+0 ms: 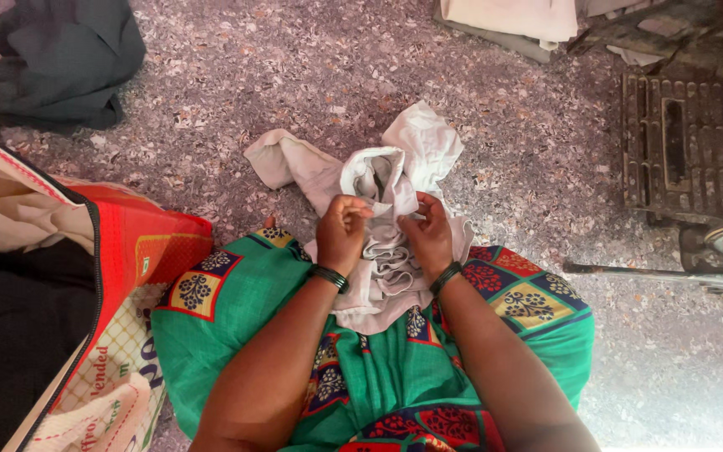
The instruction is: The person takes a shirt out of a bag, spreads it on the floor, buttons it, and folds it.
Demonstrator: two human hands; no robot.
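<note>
Two hands are working on one pale grey cloth in the head view. The left hand is curling shut and pinching a fold of the cloth near its top. The right hand is pinching the same bunched part from the other side, fingers pressed together. The cloth is lying partly on the person's lap, over a green patterned dress, and partly spilling onto the speckled floor. It looks like the hands are gathering or turning the cloth's edge, so the step in hand seems to be sorting out a fold. A careful next move would need both pinches holding tight so the bunched folds are not slipping loose. Around them, a red bag is sitting at the left, a dark cloth is lying far up left, and a black metal machine base is standing at the right. Nothing is blocking the hands.
</note>
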